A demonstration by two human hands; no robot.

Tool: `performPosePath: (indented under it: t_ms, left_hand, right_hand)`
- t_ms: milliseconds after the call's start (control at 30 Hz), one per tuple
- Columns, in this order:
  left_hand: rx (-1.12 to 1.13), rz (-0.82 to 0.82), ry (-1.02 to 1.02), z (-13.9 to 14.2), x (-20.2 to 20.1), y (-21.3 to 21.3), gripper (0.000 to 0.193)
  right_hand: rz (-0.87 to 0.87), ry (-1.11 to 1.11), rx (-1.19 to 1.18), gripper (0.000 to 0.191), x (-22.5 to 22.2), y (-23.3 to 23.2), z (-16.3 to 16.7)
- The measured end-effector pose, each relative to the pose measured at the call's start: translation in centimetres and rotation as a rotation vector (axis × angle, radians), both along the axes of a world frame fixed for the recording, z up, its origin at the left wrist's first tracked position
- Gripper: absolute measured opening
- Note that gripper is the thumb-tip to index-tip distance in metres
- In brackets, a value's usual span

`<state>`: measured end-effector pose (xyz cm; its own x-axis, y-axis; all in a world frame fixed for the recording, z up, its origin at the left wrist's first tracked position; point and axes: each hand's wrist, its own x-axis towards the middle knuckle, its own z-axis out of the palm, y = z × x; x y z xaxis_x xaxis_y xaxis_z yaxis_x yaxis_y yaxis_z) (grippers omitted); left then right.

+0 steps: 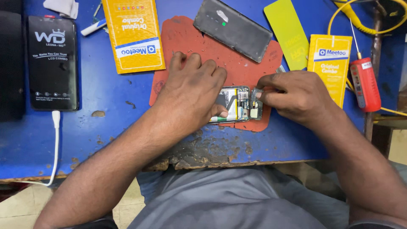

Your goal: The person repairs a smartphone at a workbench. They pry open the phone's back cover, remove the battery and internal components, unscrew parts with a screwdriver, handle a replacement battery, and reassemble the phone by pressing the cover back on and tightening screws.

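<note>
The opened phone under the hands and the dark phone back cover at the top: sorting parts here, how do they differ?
The opened phone lies with its circuit boards and battery bared; the dark phone back cover shows a plain closed surface. The left hand and right hand are on the phone; the cover lies untouched and tilted. Both rest on the red mat.

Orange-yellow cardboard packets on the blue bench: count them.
2. One orange-yellow cardboard packet lies beyond the left hand; the other lies beyond the right hand. None seems hidden.
</note>
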<state>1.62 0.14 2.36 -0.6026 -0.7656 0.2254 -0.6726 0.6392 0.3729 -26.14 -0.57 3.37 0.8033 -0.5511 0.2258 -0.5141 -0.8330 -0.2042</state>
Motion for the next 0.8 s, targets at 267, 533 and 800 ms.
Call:
performPosePath:
  t_ms: [267,533,800]
  left_hand:
    - [-0.006,-0.005,-0.044,0.0,0.0,-0.1,0.066]
    - [-0.014,-0.005,-0.063,-0.2,0.0,-0.1,0.069]
    - [-0.001,-0.024,-0.032,-0.5,0.1,-0.1,0.064]
  right_hand:
    - [-0.034,-0.015,-0.009,0.010,-0.7,0.6,-0.4]
    - [-0.076,-0.014,0.005,0.012,-1.7,1.0,0.0]
    - [-0.278,-0.080,0.111,0.021,-2.4,2.9,0.6]
